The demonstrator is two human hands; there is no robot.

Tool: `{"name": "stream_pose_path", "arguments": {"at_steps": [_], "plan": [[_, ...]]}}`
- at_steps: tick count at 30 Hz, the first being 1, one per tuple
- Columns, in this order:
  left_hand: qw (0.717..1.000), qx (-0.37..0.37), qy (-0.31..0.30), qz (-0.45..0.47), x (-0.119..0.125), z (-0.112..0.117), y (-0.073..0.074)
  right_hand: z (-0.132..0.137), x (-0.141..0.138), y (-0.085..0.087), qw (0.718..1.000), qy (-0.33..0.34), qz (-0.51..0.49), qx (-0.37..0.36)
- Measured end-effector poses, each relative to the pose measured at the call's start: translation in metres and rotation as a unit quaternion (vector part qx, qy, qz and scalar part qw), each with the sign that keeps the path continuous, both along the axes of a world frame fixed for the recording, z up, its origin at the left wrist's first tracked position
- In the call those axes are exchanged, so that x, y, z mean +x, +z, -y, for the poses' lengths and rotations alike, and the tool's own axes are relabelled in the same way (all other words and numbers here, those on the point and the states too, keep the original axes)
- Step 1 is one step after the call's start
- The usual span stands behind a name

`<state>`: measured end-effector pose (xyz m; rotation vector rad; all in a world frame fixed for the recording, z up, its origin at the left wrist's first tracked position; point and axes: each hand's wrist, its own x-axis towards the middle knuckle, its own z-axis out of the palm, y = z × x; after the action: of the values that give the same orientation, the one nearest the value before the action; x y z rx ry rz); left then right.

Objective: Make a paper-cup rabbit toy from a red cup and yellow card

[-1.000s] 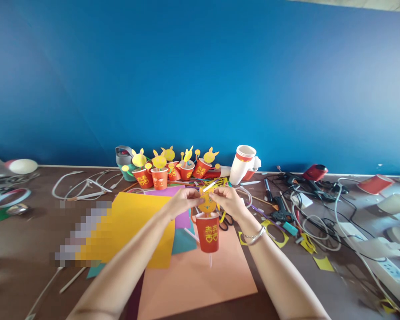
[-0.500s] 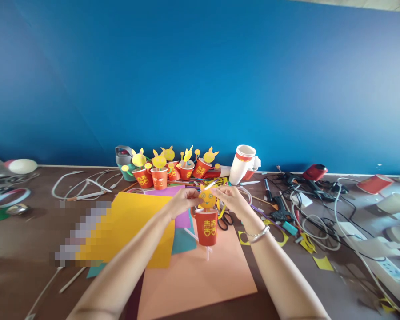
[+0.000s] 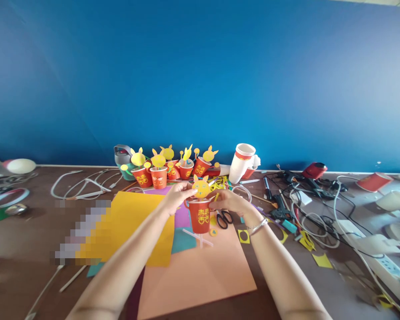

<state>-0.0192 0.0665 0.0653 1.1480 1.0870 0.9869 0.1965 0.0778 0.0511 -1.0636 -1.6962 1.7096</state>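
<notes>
- Pinching the yellow paper cat-face cutout (image 3: 202,190) by its left edge, the left hand (image 3: 179,197) has thumb and fingers drawn close together.
- At the upper right side of the red paper cup (image 3: 200,218), the right hand (image 3: 230,202) has its fingers bunched narrowly; whether they truly grip, I cannot tell.
- Upright between both hands, the cup sits in front of the peach paper sheet (image 3: 196,275), the face above its rim and a clear drinking straw (image 3: 201,242) below its base.
- Judging by the material, the cup should be very light, springy-walled and easily dented; the rolled rim looks the stiffest hold.
- The face is probably thin, flat and prone to creasing, so its edge is best taken lightly.
- Gold double-happiness characters mark the cup and some of the rabbit-eared cups (image 3: 142,178) behind.
- Any lettering on the stacked white paper cups (image 3: 238,165) is too small to read.
</notes>
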Motion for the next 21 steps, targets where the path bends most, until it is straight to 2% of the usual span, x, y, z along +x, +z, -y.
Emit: {"name": "stream_pose_path", "arguments": {"at_steps": [3,7,10,13,17,21], "plan": [[1.0,0.004,0.015,0.01,-0.003,-0.003,0.0,-0.001,-0.005,0.0,1.0,-0.019,0.013,0.006],[1.0,0.0,0.012,-0.019,-0.007,-0.008,-0.004,-0.002,-0.001,-0.001,0.998,0.017,0.053,0.023],[0.997,-0.006,-0.006,-0.075,-0.011,-0.011,-0.009,-0.001,0.002,-0.003,0.988,0.027,0.145,0.054],[0.989,0.014,-0.017,-0.147,-0.014,-0.014,-0.017,0.006,0.003,-0.002,0.946,0.032,0.297,0.126],[0.973,0.056,-0.021,-0.221,-0.017,-0.02,-0.026,0.021,-0.006,0.003,0.877,0.113,0.406,0.231],[0.949,0.078,-0.017,-0.305,-0.018,-0.02,-0.028,0.033,-0.024,0.011,0.826,0.135,0.492,0.242]]}}
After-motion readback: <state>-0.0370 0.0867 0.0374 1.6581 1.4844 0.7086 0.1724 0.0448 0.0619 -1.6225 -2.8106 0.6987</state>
